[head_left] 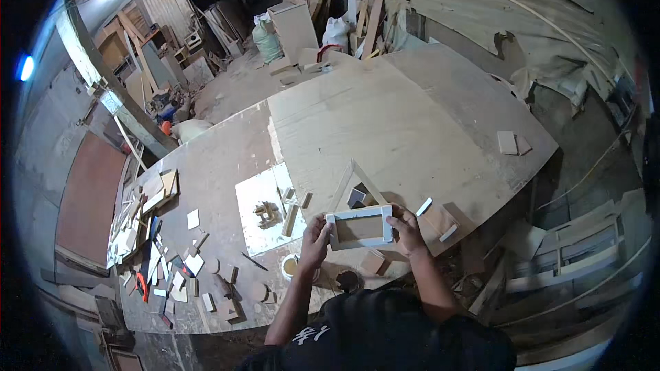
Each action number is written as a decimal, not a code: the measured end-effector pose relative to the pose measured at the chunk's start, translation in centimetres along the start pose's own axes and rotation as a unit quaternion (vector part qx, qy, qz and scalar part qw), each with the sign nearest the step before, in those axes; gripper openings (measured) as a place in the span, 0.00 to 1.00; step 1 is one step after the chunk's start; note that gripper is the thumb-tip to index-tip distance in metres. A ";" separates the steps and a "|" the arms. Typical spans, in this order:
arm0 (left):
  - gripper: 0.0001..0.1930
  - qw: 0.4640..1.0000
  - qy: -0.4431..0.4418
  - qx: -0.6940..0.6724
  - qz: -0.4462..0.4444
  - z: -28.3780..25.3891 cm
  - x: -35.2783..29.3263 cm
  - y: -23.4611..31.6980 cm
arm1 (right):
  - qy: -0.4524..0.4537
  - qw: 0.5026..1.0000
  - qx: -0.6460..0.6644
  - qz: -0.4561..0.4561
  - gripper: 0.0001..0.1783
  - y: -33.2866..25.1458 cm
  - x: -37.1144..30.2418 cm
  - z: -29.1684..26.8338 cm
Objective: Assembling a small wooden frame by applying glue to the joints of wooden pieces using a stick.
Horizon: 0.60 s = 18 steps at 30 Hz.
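Both my hands hold a small rectangular wooden frame (361,242) with pale rails around a brown middle. At its left end, the fingers of my left hand (315,239) close on the short side. My right hand (407,231) grips the opposite end, thumb on the front. Just beyond the frame, two thin wood strips (368,184) meet in a point on the table, with a dark block (357,196) between them. Beside my left forearm stands a white tub (289,266) with something yellowish inside. A dark round container (348,280) is close to my body.
Wood offcuts (194,263) and tools litter the left of the large worktable (412,124). Small wood pieces lie on a white sheet (252,228). A dark slim stick (254,262) rests nearer me. More blocks (440,220) lie right of my hand. A post (113,96) rises beyond the left edge.
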<state>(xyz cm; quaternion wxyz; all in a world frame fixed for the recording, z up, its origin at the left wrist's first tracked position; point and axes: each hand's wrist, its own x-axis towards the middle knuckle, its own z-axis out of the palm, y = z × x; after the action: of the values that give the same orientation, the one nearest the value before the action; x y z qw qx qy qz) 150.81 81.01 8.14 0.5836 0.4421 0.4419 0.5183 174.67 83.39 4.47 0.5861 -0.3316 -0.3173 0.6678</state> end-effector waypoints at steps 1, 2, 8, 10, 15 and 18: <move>0.15 1.000 0.004 -0.010 0.000 0.0 0.1 0.0 | 0.011 1.000 0.023 0.012 0.24 0.1 0.0 0.0; 0.15 1.000 0.011 -0.001 0.001 0.0 0.3 0.0 | -0.004 1.000 0.023 0.000 0.24 0.1 0.1 0.0; 0.14 0.999 -0.027 -0.025 0.031 0.6 1.4 0.1 | -0.028 0.999 0.015 -0.023 0.21 -1.2 0.1 -0.2; 0.14 0.999 -0.022 -0.003 0.036 0.9 1.9 0.1 | -0.009 1.000 -0.024 -0.005 0.22 -1.9 0.0 -0.5; 0.15 0.998 -0.040 -0.017 0.051 2.3 3.0 0.2 | -0.010 0.999 -0.038 -0.034 0.25 -3.6 0.4 -1.0; 0.16 0.996 -0.041 -0.016 0.078 3.2 3.6 0.5 | -0.032 0.995 -0.077 -0.045 0.26 -5.1 0.6 -1.6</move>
<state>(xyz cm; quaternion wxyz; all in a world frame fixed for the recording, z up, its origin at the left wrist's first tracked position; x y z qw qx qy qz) 154.09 84.42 9.08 0.5658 0.4865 0.3736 0.5509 178.80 84.59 7.67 0.5780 -0.3392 -0.4011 0.6245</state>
